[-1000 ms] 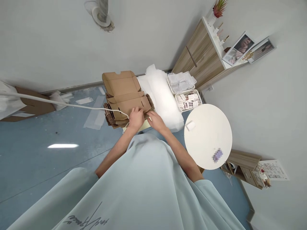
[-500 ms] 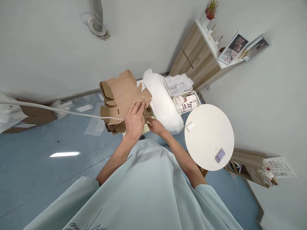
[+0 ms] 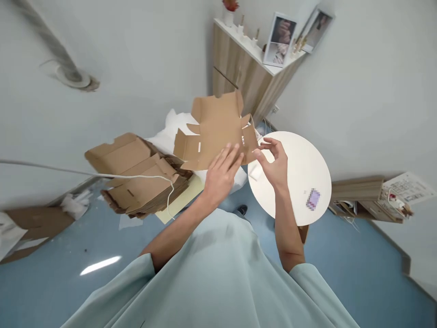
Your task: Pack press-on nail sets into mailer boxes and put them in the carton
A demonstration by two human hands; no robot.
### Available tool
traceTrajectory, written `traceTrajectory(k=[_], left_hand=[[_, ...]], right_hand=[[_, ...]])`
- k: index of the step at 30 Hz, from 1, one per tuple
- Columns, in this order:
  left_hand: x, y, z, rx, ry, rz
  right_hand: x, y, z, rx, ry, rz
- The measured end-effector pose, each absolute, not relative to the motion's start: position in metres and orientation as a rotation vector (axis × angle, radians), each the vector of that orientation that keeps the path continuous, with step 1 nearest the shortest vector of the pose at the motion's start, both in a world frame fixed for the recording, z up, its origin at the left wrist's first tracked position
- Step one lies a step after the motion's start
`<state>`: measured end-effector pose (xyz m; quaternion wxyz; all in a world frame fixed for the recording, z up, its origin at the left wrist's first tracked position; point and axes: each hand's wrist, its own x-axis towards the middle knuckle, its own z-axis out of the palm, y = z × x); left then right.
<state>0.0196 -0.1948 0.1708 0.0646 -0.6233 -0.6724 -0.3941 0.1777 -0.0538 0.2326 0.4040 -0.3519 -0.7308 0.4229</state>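
Observation:
An unfolded cardboard box (image 3: 220, 120) with flaps and slots is spread out in front of me, lifted off the stack. My left hand (image 3: 221, 180) grips its near edge, long fingers lying over the top face and the thumb out of sight. At the box's right side flap is my right hand (image 3: 276, 166), thumb and fingers parted, the tips by the flap's edge; contact there is unclear. To the left lies a stack of similar flattened cardboard boxes (image 3: 136, 177), partly fanned, with a yellowish sheet (image 3: 182, 200) under it.
A white cable (image 3: 136, 176) crosses the stack. Behind the box is a white wrapped bundle (image 3: 172, 130). The round white table (image 3: 297, 168) carries a small white item and a blurred purple object. A wooden cabinet (image 3: 239, 59) with picture frames stands at the back.
One flattened box has moved from the stack to the right with my left hand on it. My right hand has risen to its right side, fingers parting. The view has turned.

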Motion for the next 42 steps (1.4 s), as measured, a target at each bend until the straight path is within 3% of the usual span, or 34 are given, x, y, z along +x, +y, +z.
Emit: traceTrajectory(k=[4, 10, 18, 24, 32, 37, 42], left_hand=[[0.087, -0.137, 0.144, -2.189, -1.885, -1.079], [0.187, -0.064, 0.08, -2.618, -1.763, -0.826], [0.279, -0.024, -0.009, -3.094, -1.624, -0.241], [0.302, -0.018, -0.057, -3.218, -1.677, 0.054], [0.311, -0.018, -0.099, -3.312, -1.769, 0.264], [0.29, -0.018, -0.115, -3.187, -2.085, 0.327], [0.267, -0.016, -0.125, -3.164, -2.202, 0.239]], right_hand=[[0.254, -0.022, 0.214, -1.168, -1.721, 0.914], [0.381, 0.014, 0.14, -1.557, -1.521, 0.838], [0.499, 0.01, 0.006, -1.769, -1.091, 1.107], [0.53, -0.003, -0.061, -1.831, -0.804, 1.247], [0.539, -0.011, -0.095, -2.101, -0.804, 1.263], [0.548, -0.005, -0.091, -2.23, -0.882, 1.225], [0.536, 0.026, -0.081, -2.174, -1.302, 1.045]])
